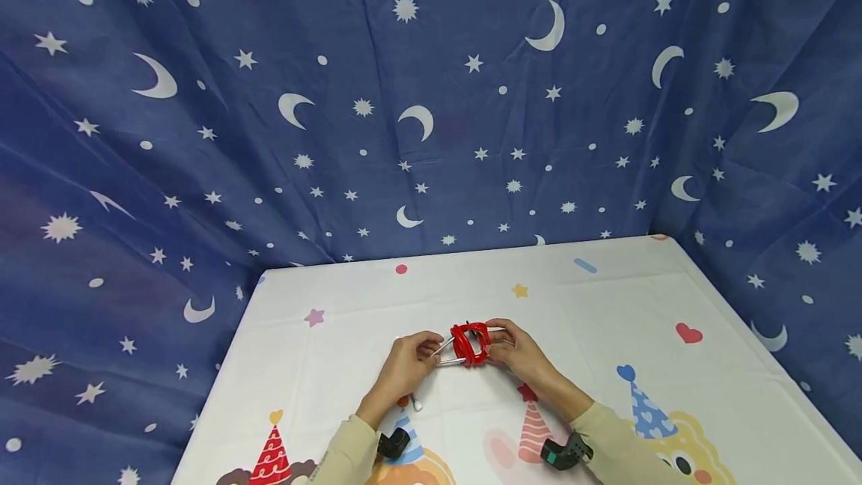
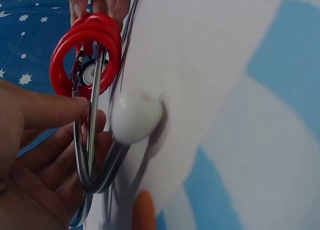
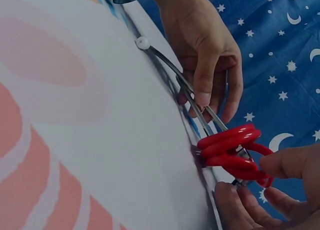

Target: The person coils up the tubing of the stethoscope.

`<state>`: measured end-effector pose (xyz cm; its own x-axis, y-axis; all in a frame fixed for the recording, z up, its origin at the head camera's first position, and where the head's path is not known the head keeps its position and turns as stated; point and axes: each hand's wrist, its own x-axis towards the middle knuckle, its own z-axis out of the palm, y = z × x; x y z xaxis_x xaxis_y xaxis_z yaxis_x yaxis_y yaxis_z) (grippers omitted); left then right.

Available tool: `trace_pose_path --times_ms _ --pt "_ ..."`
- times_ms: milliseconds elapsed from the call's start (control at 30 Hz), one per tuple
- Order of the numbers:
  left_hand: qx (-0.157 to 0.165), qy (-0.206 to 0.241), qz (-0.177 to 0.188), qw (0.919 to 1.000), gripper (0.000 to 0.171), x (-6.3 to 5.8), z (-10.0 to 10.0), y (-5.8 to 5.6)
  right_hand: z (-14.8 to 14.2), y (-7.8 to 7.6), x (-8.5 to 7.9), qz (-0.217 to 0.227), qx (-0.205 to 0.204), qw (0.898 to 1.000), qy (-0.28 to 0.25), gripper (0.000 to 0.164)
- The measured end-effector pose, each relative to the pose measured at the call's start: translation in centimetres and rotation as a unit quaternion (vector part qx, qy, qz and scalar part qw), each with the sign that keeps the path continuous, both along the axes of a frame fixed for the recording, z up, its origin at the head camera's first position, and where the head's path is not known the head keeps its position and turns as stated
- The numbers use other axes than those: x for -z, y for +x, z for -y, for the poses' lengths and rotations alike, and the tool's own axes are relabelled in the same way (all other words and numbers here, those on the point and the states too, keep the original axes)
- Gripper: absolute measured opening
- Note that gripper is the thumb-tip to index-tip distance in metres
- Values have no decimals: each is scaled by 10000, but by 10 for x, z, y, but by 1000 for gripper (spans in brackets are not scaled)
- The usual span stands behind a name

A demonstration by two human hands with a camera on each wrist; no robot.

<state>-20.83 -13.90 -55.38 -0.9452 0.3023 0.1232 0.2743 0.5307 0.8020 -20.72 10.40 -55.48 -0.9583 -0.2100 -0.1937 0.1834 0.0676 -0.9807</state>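
Note:
A stethoscope (image 1: 461, 346) is held just over the middle of the table, its red tubing (image 3: 230, 142) wound into a bundle of loops. My left hand (image 1: 407, 365) pinches its metal ear tubes (image 2: 93, 109) between thumb and fingers. One white ear tip (image 2: 136, 117) sticks out past that hand, close over the cloth. On the other side, my right hand (image 1: 520, 354) grips the far end of the red loops with thumb and fingertips. Through the loops the round chest piece (image 2: 90, 72) shows, partly hidden by the ear tubes.
A white tablecloth (image 1: 579, 313) printed with stars, hearts and animals in party hats covers the table. Behind it and along both sides hangs a blue curtain (image 1: 377, 88) with moons and stars. Black cameras (image 1: 566, 451) are strapped to both wrists.

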Motion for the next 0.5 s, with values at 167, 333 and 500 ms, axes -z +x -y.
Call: trace_pose_path --times_ms 167,333,500 --pt "-27 67 77 9999 23 1 1 -1 -2 0 2 89 -57 9999 -14 54" --pt "-47 90 99 9999 23 -1 5 -2 -6 -1 0 96 -141 9998 40 55" --pt "-253 18 -17 9997 23 -4 12 -3 -10 -1 -6 95 -47 9997 213 54"
